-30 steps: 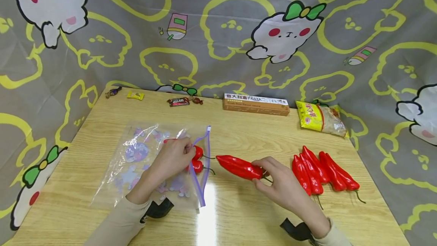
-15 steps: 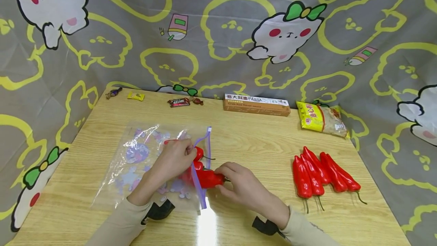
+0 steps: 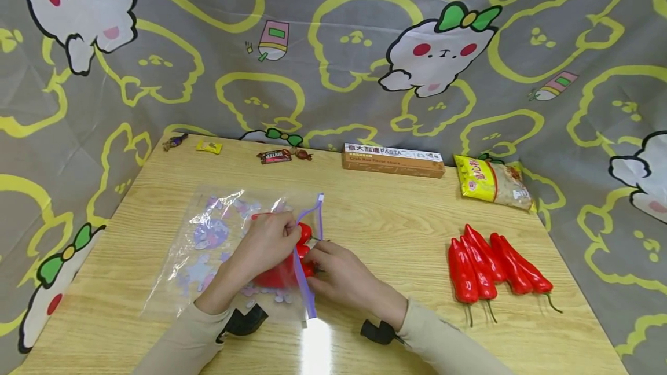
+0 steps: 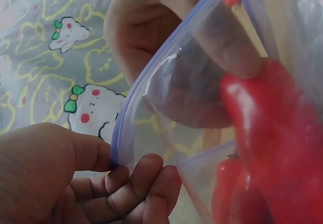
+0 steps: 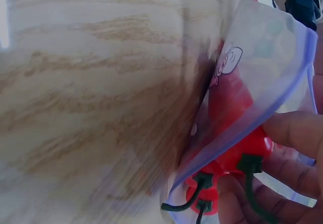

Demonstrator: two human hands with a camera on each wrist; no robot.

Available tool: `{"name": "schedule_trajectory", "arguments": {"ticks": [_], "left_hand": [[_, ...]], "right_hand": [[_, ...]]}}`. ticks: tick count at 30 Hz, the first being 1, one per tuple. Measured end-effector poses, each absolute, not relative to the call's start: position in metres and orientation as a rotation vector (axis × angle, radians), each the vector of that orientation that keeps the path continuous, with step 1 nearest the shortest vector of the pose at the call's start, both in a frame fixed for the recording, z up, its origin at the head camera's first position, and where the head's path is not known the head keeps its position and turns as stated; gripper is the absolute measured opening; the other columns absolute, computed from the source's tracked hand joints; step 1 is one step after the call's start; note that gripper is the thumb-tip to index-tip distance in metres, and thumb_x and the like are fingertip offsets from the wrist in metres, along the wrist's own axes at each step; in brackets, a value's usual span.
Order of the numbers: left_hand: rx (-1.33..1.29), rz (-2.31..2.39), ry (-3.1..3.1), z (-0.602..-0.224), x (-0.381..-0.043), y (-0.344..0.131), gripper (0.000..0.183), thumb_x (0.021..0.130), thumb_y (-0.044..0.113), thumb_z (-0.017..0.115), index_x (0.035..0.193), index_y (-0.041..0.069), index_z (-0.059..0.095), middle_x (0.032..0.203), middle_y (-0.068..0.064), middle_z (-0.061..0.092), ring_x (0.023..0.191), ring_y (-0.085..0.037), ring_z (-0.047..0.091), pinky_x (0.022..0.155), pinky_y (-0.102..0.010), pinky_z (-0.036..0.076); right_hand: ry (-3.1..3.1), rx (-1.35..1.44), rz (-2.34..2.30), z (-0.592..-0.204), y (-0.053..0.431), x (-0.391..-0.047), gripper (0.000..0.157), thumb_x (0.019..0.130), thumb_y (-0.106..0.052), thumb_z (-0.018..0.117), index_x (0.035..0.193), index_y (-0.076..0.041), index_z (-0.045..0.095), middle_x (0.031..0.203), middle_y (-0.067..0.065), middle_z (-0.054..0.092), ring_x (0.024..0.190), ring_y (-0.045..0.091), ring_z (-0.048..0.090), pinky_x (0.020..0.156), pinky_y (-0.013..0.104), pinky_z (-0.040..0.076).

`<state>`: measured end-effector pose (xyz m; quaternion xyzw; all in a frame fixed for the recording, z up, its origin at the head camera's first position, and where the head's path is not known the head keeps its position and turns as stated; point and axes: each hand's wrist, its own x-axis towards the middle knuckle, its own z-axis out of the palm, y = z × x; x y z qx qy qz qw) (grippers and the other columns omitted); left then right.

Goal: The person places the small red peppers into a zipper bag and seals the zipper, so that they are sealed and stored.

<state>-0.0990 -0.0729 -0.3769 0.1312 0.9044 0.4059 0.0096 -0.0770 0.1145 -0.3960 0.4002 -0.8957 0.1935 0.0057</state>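
A clear zip bag (image 3: 179, 274) with purple edging and pastel prints lies on the table, mouth to the right. My left hand (image 3: 268, 242) pinches the upper edge of its mouth; in the left wrist view thumb and fingers grip the purple strip (image 4: 121, 138). At the mouth, my right hand (image 3: 341, 276) grips a red pepper (image 5: 247, 148) near its stem end. The pepper's body lies inside the bag, seen through the plastic. Two other red peppers (image 5: 202, 196) sit beside it in the bag, green stems poking out at the opening.
Several red peppers (image 3: 482, 268) lie in a group on the right of the wooden table (image 3: 385, 213). Along the back edge are wrapped candies (image 3: 275, 156), a pasta box (image 3: 393, 161) and a yellow food packet (image 3: 492, 181). A patterned cloth (image 3: 349, 103) stands behind.
My right hand has moved left from near the pepper group to the bag's mouth, sliding the pepper inside. My left hand has stayed on the bag's edge.
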Motion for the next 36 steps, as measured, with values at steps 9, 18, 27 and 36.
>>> {"name": "schedule_trajectory", "arguments": {"ticks": [9, 18, 27, 36], "left_hand": [[0.394, 1.249, 2.854, -0.377, -0.100, -0.073, 0.020, 0.084, 0.014, 0.054, 0.064, 0.013, 0.050, 0.054, 0.002, 0.042, 0.047, -0.010, 0.039, 0.042, -0.023, 0.029], [0.401, 1.229, 2.883, -0.377, -0.100, -0.073, 0.020, 0.083, 0.015, 0.054, 0.064, 0.014, 0.050, 0.053, 0.004, 0.042, 0.048, -0.010, 0.039, 0.043, -0.024, 0.029], [0.392, 1.261, 2.861, -0.377, -0.100, -0.073, 0.019, 0.083, 0.013, 0.054, 0.065, 0.013, 0.050, 0.052, 0.003, 0.041, 0.046, -0.011, 0.039, 0.042, -0.024, 0.032], [0.377, 1.246, 2.872, -0.377, -0.100, -0.076, 0.020, 0.082, 0.013, 0.054, 0.064, 0.013, 0.048, 0.052, 0.003, 0.040, 0.048, -0.011, 0.038, 0.045, -0.026, 0.032]], "right_hand": [[-2.815, 1.269, 0.457, -0.402, 0.106, -0.080, 0.011, 0.077, -0.020, 0.069, 0.086, -0.016, 0.064, 0.081, -0.006, 0.056, 0.068, 0.004, 0.046, 0.058, 0.015, 0.038], [-2.796, 1.207, 0.496, -0.398, 0.112, -0.077, 0.018, 0.079, -0.025, 0.069, 0.094, -0.014, 0.066, 0.088, -0.004, 0.060, 0.072, 0.006, 0.052, 0.061, 0.019, 0.043], [-2.777, 0.772, 0.448, -0.381, 0.188, -0.068, 0.025, 0.078, -0.022, 0.071, 0.099, -0.009, 0.065, 0.090, 0.002, 0.063, 0.070, 0.014, 0.060, 0.058, 0.025, 0.047], [-2.728, 0.296, 0.125, -0.387, 0.291, -0.051, 0.026, 0.071, -0.015, 0.072, 0.093, -0.002, 0.064, 0.077, 0.011, 0.056, 0.052, 0.024, 0.050, 0.041, 0.034, 0.037]]}}
